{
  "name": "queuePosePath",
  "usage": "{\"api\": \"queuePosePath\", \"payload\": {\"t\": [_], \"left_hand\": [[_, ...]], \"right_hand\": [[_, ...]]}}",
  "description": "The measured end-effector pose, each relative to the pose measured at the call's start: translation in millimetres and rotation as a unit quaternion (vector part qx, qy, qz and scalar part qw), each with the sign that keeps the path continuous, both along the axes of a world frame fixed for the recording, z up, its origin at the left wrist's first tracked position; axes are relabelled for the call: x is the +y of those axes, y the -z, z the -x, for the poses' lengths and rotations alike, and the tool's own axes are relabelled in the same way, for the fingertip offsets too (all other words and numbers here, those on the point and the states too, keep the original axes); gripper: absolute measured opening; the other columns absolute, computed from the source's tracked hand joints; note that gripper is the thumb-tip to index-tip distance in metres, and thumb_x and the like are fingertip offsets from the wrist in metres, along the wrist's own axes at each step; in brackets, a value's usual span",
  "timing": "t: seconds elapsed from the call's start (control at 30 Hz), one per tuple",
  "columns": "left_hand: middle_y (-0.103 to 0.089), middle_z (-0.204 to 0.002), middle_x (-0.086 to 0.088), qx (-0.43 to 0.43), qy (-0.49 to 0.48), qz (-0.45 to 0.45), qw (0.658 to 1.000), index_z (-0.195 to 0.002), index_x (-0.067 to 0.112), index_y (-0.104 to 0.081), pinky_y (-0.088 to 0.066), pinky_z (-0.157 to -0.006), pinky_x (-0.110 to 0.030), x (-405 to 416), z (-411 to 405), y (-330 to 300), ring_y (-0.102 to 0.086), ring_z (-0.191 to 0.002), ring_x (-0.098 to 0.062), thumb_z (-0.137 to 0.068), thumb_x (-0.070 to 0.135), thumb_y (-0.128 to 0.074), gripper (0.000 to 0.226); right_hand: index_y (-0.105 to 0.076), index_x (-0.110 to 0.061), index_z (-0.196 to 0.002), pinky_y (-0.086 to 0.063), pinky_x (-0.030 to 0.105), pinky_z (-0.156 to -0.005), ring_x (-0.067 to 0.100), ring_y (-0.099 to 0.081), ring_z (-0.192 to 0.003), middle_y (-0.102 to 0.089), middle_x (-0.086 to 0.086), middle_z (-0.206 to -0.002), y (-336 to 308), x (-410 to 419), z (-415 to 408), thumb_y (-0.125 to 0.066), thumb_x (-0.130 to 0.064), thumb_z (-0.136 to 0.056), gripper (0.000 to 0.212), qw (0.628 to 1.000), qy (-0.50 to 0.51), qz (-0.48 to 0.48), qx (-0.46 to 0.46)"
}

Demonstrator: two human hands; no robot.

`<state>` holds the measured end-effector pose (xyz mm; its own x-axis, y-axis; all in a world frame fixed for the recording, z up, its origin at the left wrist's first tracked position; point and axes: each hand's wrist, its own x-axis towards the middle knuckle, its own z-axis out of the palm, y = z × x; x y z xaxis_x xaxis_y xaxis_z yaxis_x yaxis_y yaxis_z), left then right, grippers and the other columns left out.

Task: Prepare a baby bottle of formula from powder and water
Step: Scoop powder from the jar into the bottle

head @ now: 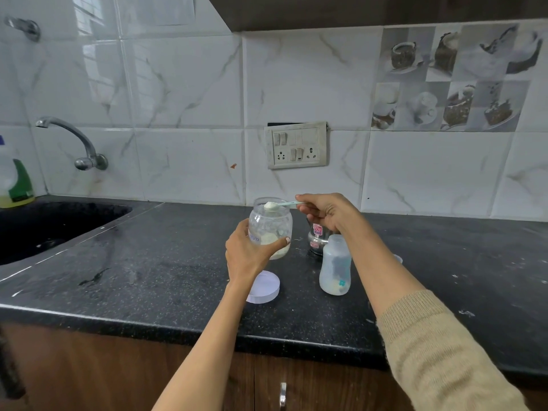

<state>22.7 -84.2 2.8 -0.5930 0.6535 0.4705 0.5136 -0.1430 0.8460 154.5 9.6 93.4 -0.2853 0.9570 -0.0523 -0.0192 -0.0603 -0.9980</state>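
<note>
Scoop (277, 204) level over jar (270, 229) mouth, bowl pointing left, right hand (324, 213) pinching handle, left hand (247, 250) gripping jar

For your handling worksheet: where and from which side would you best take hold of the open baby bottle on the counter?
Probably grip the baby bottle around its narrower waist, coming from its right side: it stands upright, mouth open, with the powder jar and lid on its left. A side grip keeps the mouth clear for the scoop.
</note>
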Motion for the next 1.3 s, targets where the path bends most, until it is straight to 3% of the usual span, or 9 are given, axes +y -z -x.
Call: {"api": "queuePosePath", "payload": {"t": [0.5, 0.97, 1.1, 1.2, 1.3], "left_hand": [[-0.057, -0.124, -0.008, -0.019, -0.001, 0.11, 0.994, -0.125, 0.011, -0.044, -0.048, -0.094, -0.041, 65.6, 27.2, -1.1, -0.056, -0.112, -0.028, -0.056, 0.045, -0.085, 0.088], [-0.05, -0.132, -0.012, -0.03, -0.003, 0.178, 0.984, -0.129, 0.006, -0.038, -0.043, -0.098, -0.042, 68.8, 24.7, 9.0, -0.048, -0.121, -0.031, -0.055, 0.045, -0.086, 0.096], [-0.042, -0.134, -0.015, -0.021, -0.009, 0.168, 0.986, -0.128, 0.0, -0.032, -0.044, -0.094, -0.041, 57.3, 14.6, -8.0, -0.044, -0.122, -0.032, -0.058, 0.035, -0.084, 0.094], [-0.043, -0.13, -0.01, 0.01, 0.043, 0.095, 0.994, -0.126, 0.005, -0.036, -0.043, -0.091, -0.034, 35.6, -13.3, -15.1, -0.044, -0.121, -0.028, -0.058, 0.034, -0.079, 0.085], [-0.032, -0.145, -0.006, 0.027, 0.141, 0.093, 0.985, -0.14, 0.005, -0.023, -0.033, -0.102, -0.03, 8.3, -54.9, -11.0, -0.032, -0.134, -0.023, -0.061, 0.037, -0.078, 0.101]], "right_hand": [[-0.063, -0.009, -0.074, -0.044, 0.012, -0.037, 0.002, -0.06, -0.038, -0.066, 0.0, -0.047, -10.5, 32.9, -24.8, -0.073, -0.011, -0.08, 0.012, 0.998, 0.015, 0.018, 0.054], [-0.063, -0.008, -0.076, -0.044, 0.013, -0.036, 0.002, -0.059, -0.036, -0.066, 0.001, -0.048, 6.6, 43.8, -49.6, -0.073, -0.011, -0.08, 0.012, 0.998, 0.025, 0.038, 0.049], [-0.062, -0.009, -0.076, -0.044, 0.011, -0.036, 0.002, -0.058, -0.036, -0.065, -0.001, -0.046, 1.7, 37.1, -64.5, -0.073, -0.011, -0.08, 0.012, 0.997, 0.036, 0.036, 0.05], [-0.061, -0.01, -0.074, -0.043, 0.011, -0.036, 0.001, -0.058, -0.036, -0.066, -0.001, -0.047, -0.6, 27.8, -78.9, -0.073, -0.011, -0.08, 0.013, 0.997, 0.051, 0.029, 0.057], [-0.061, -0.011, -0.073, -0.042, 0.011, -0.035, 0.001, -0.058, -0.036, -0.065, -0.001, -0.047, 0.4, 14.3, -93.4, -0.073, -0.011, -0.079, 0.013, 0.996, 0.06, 0.024, 0.06]]}}
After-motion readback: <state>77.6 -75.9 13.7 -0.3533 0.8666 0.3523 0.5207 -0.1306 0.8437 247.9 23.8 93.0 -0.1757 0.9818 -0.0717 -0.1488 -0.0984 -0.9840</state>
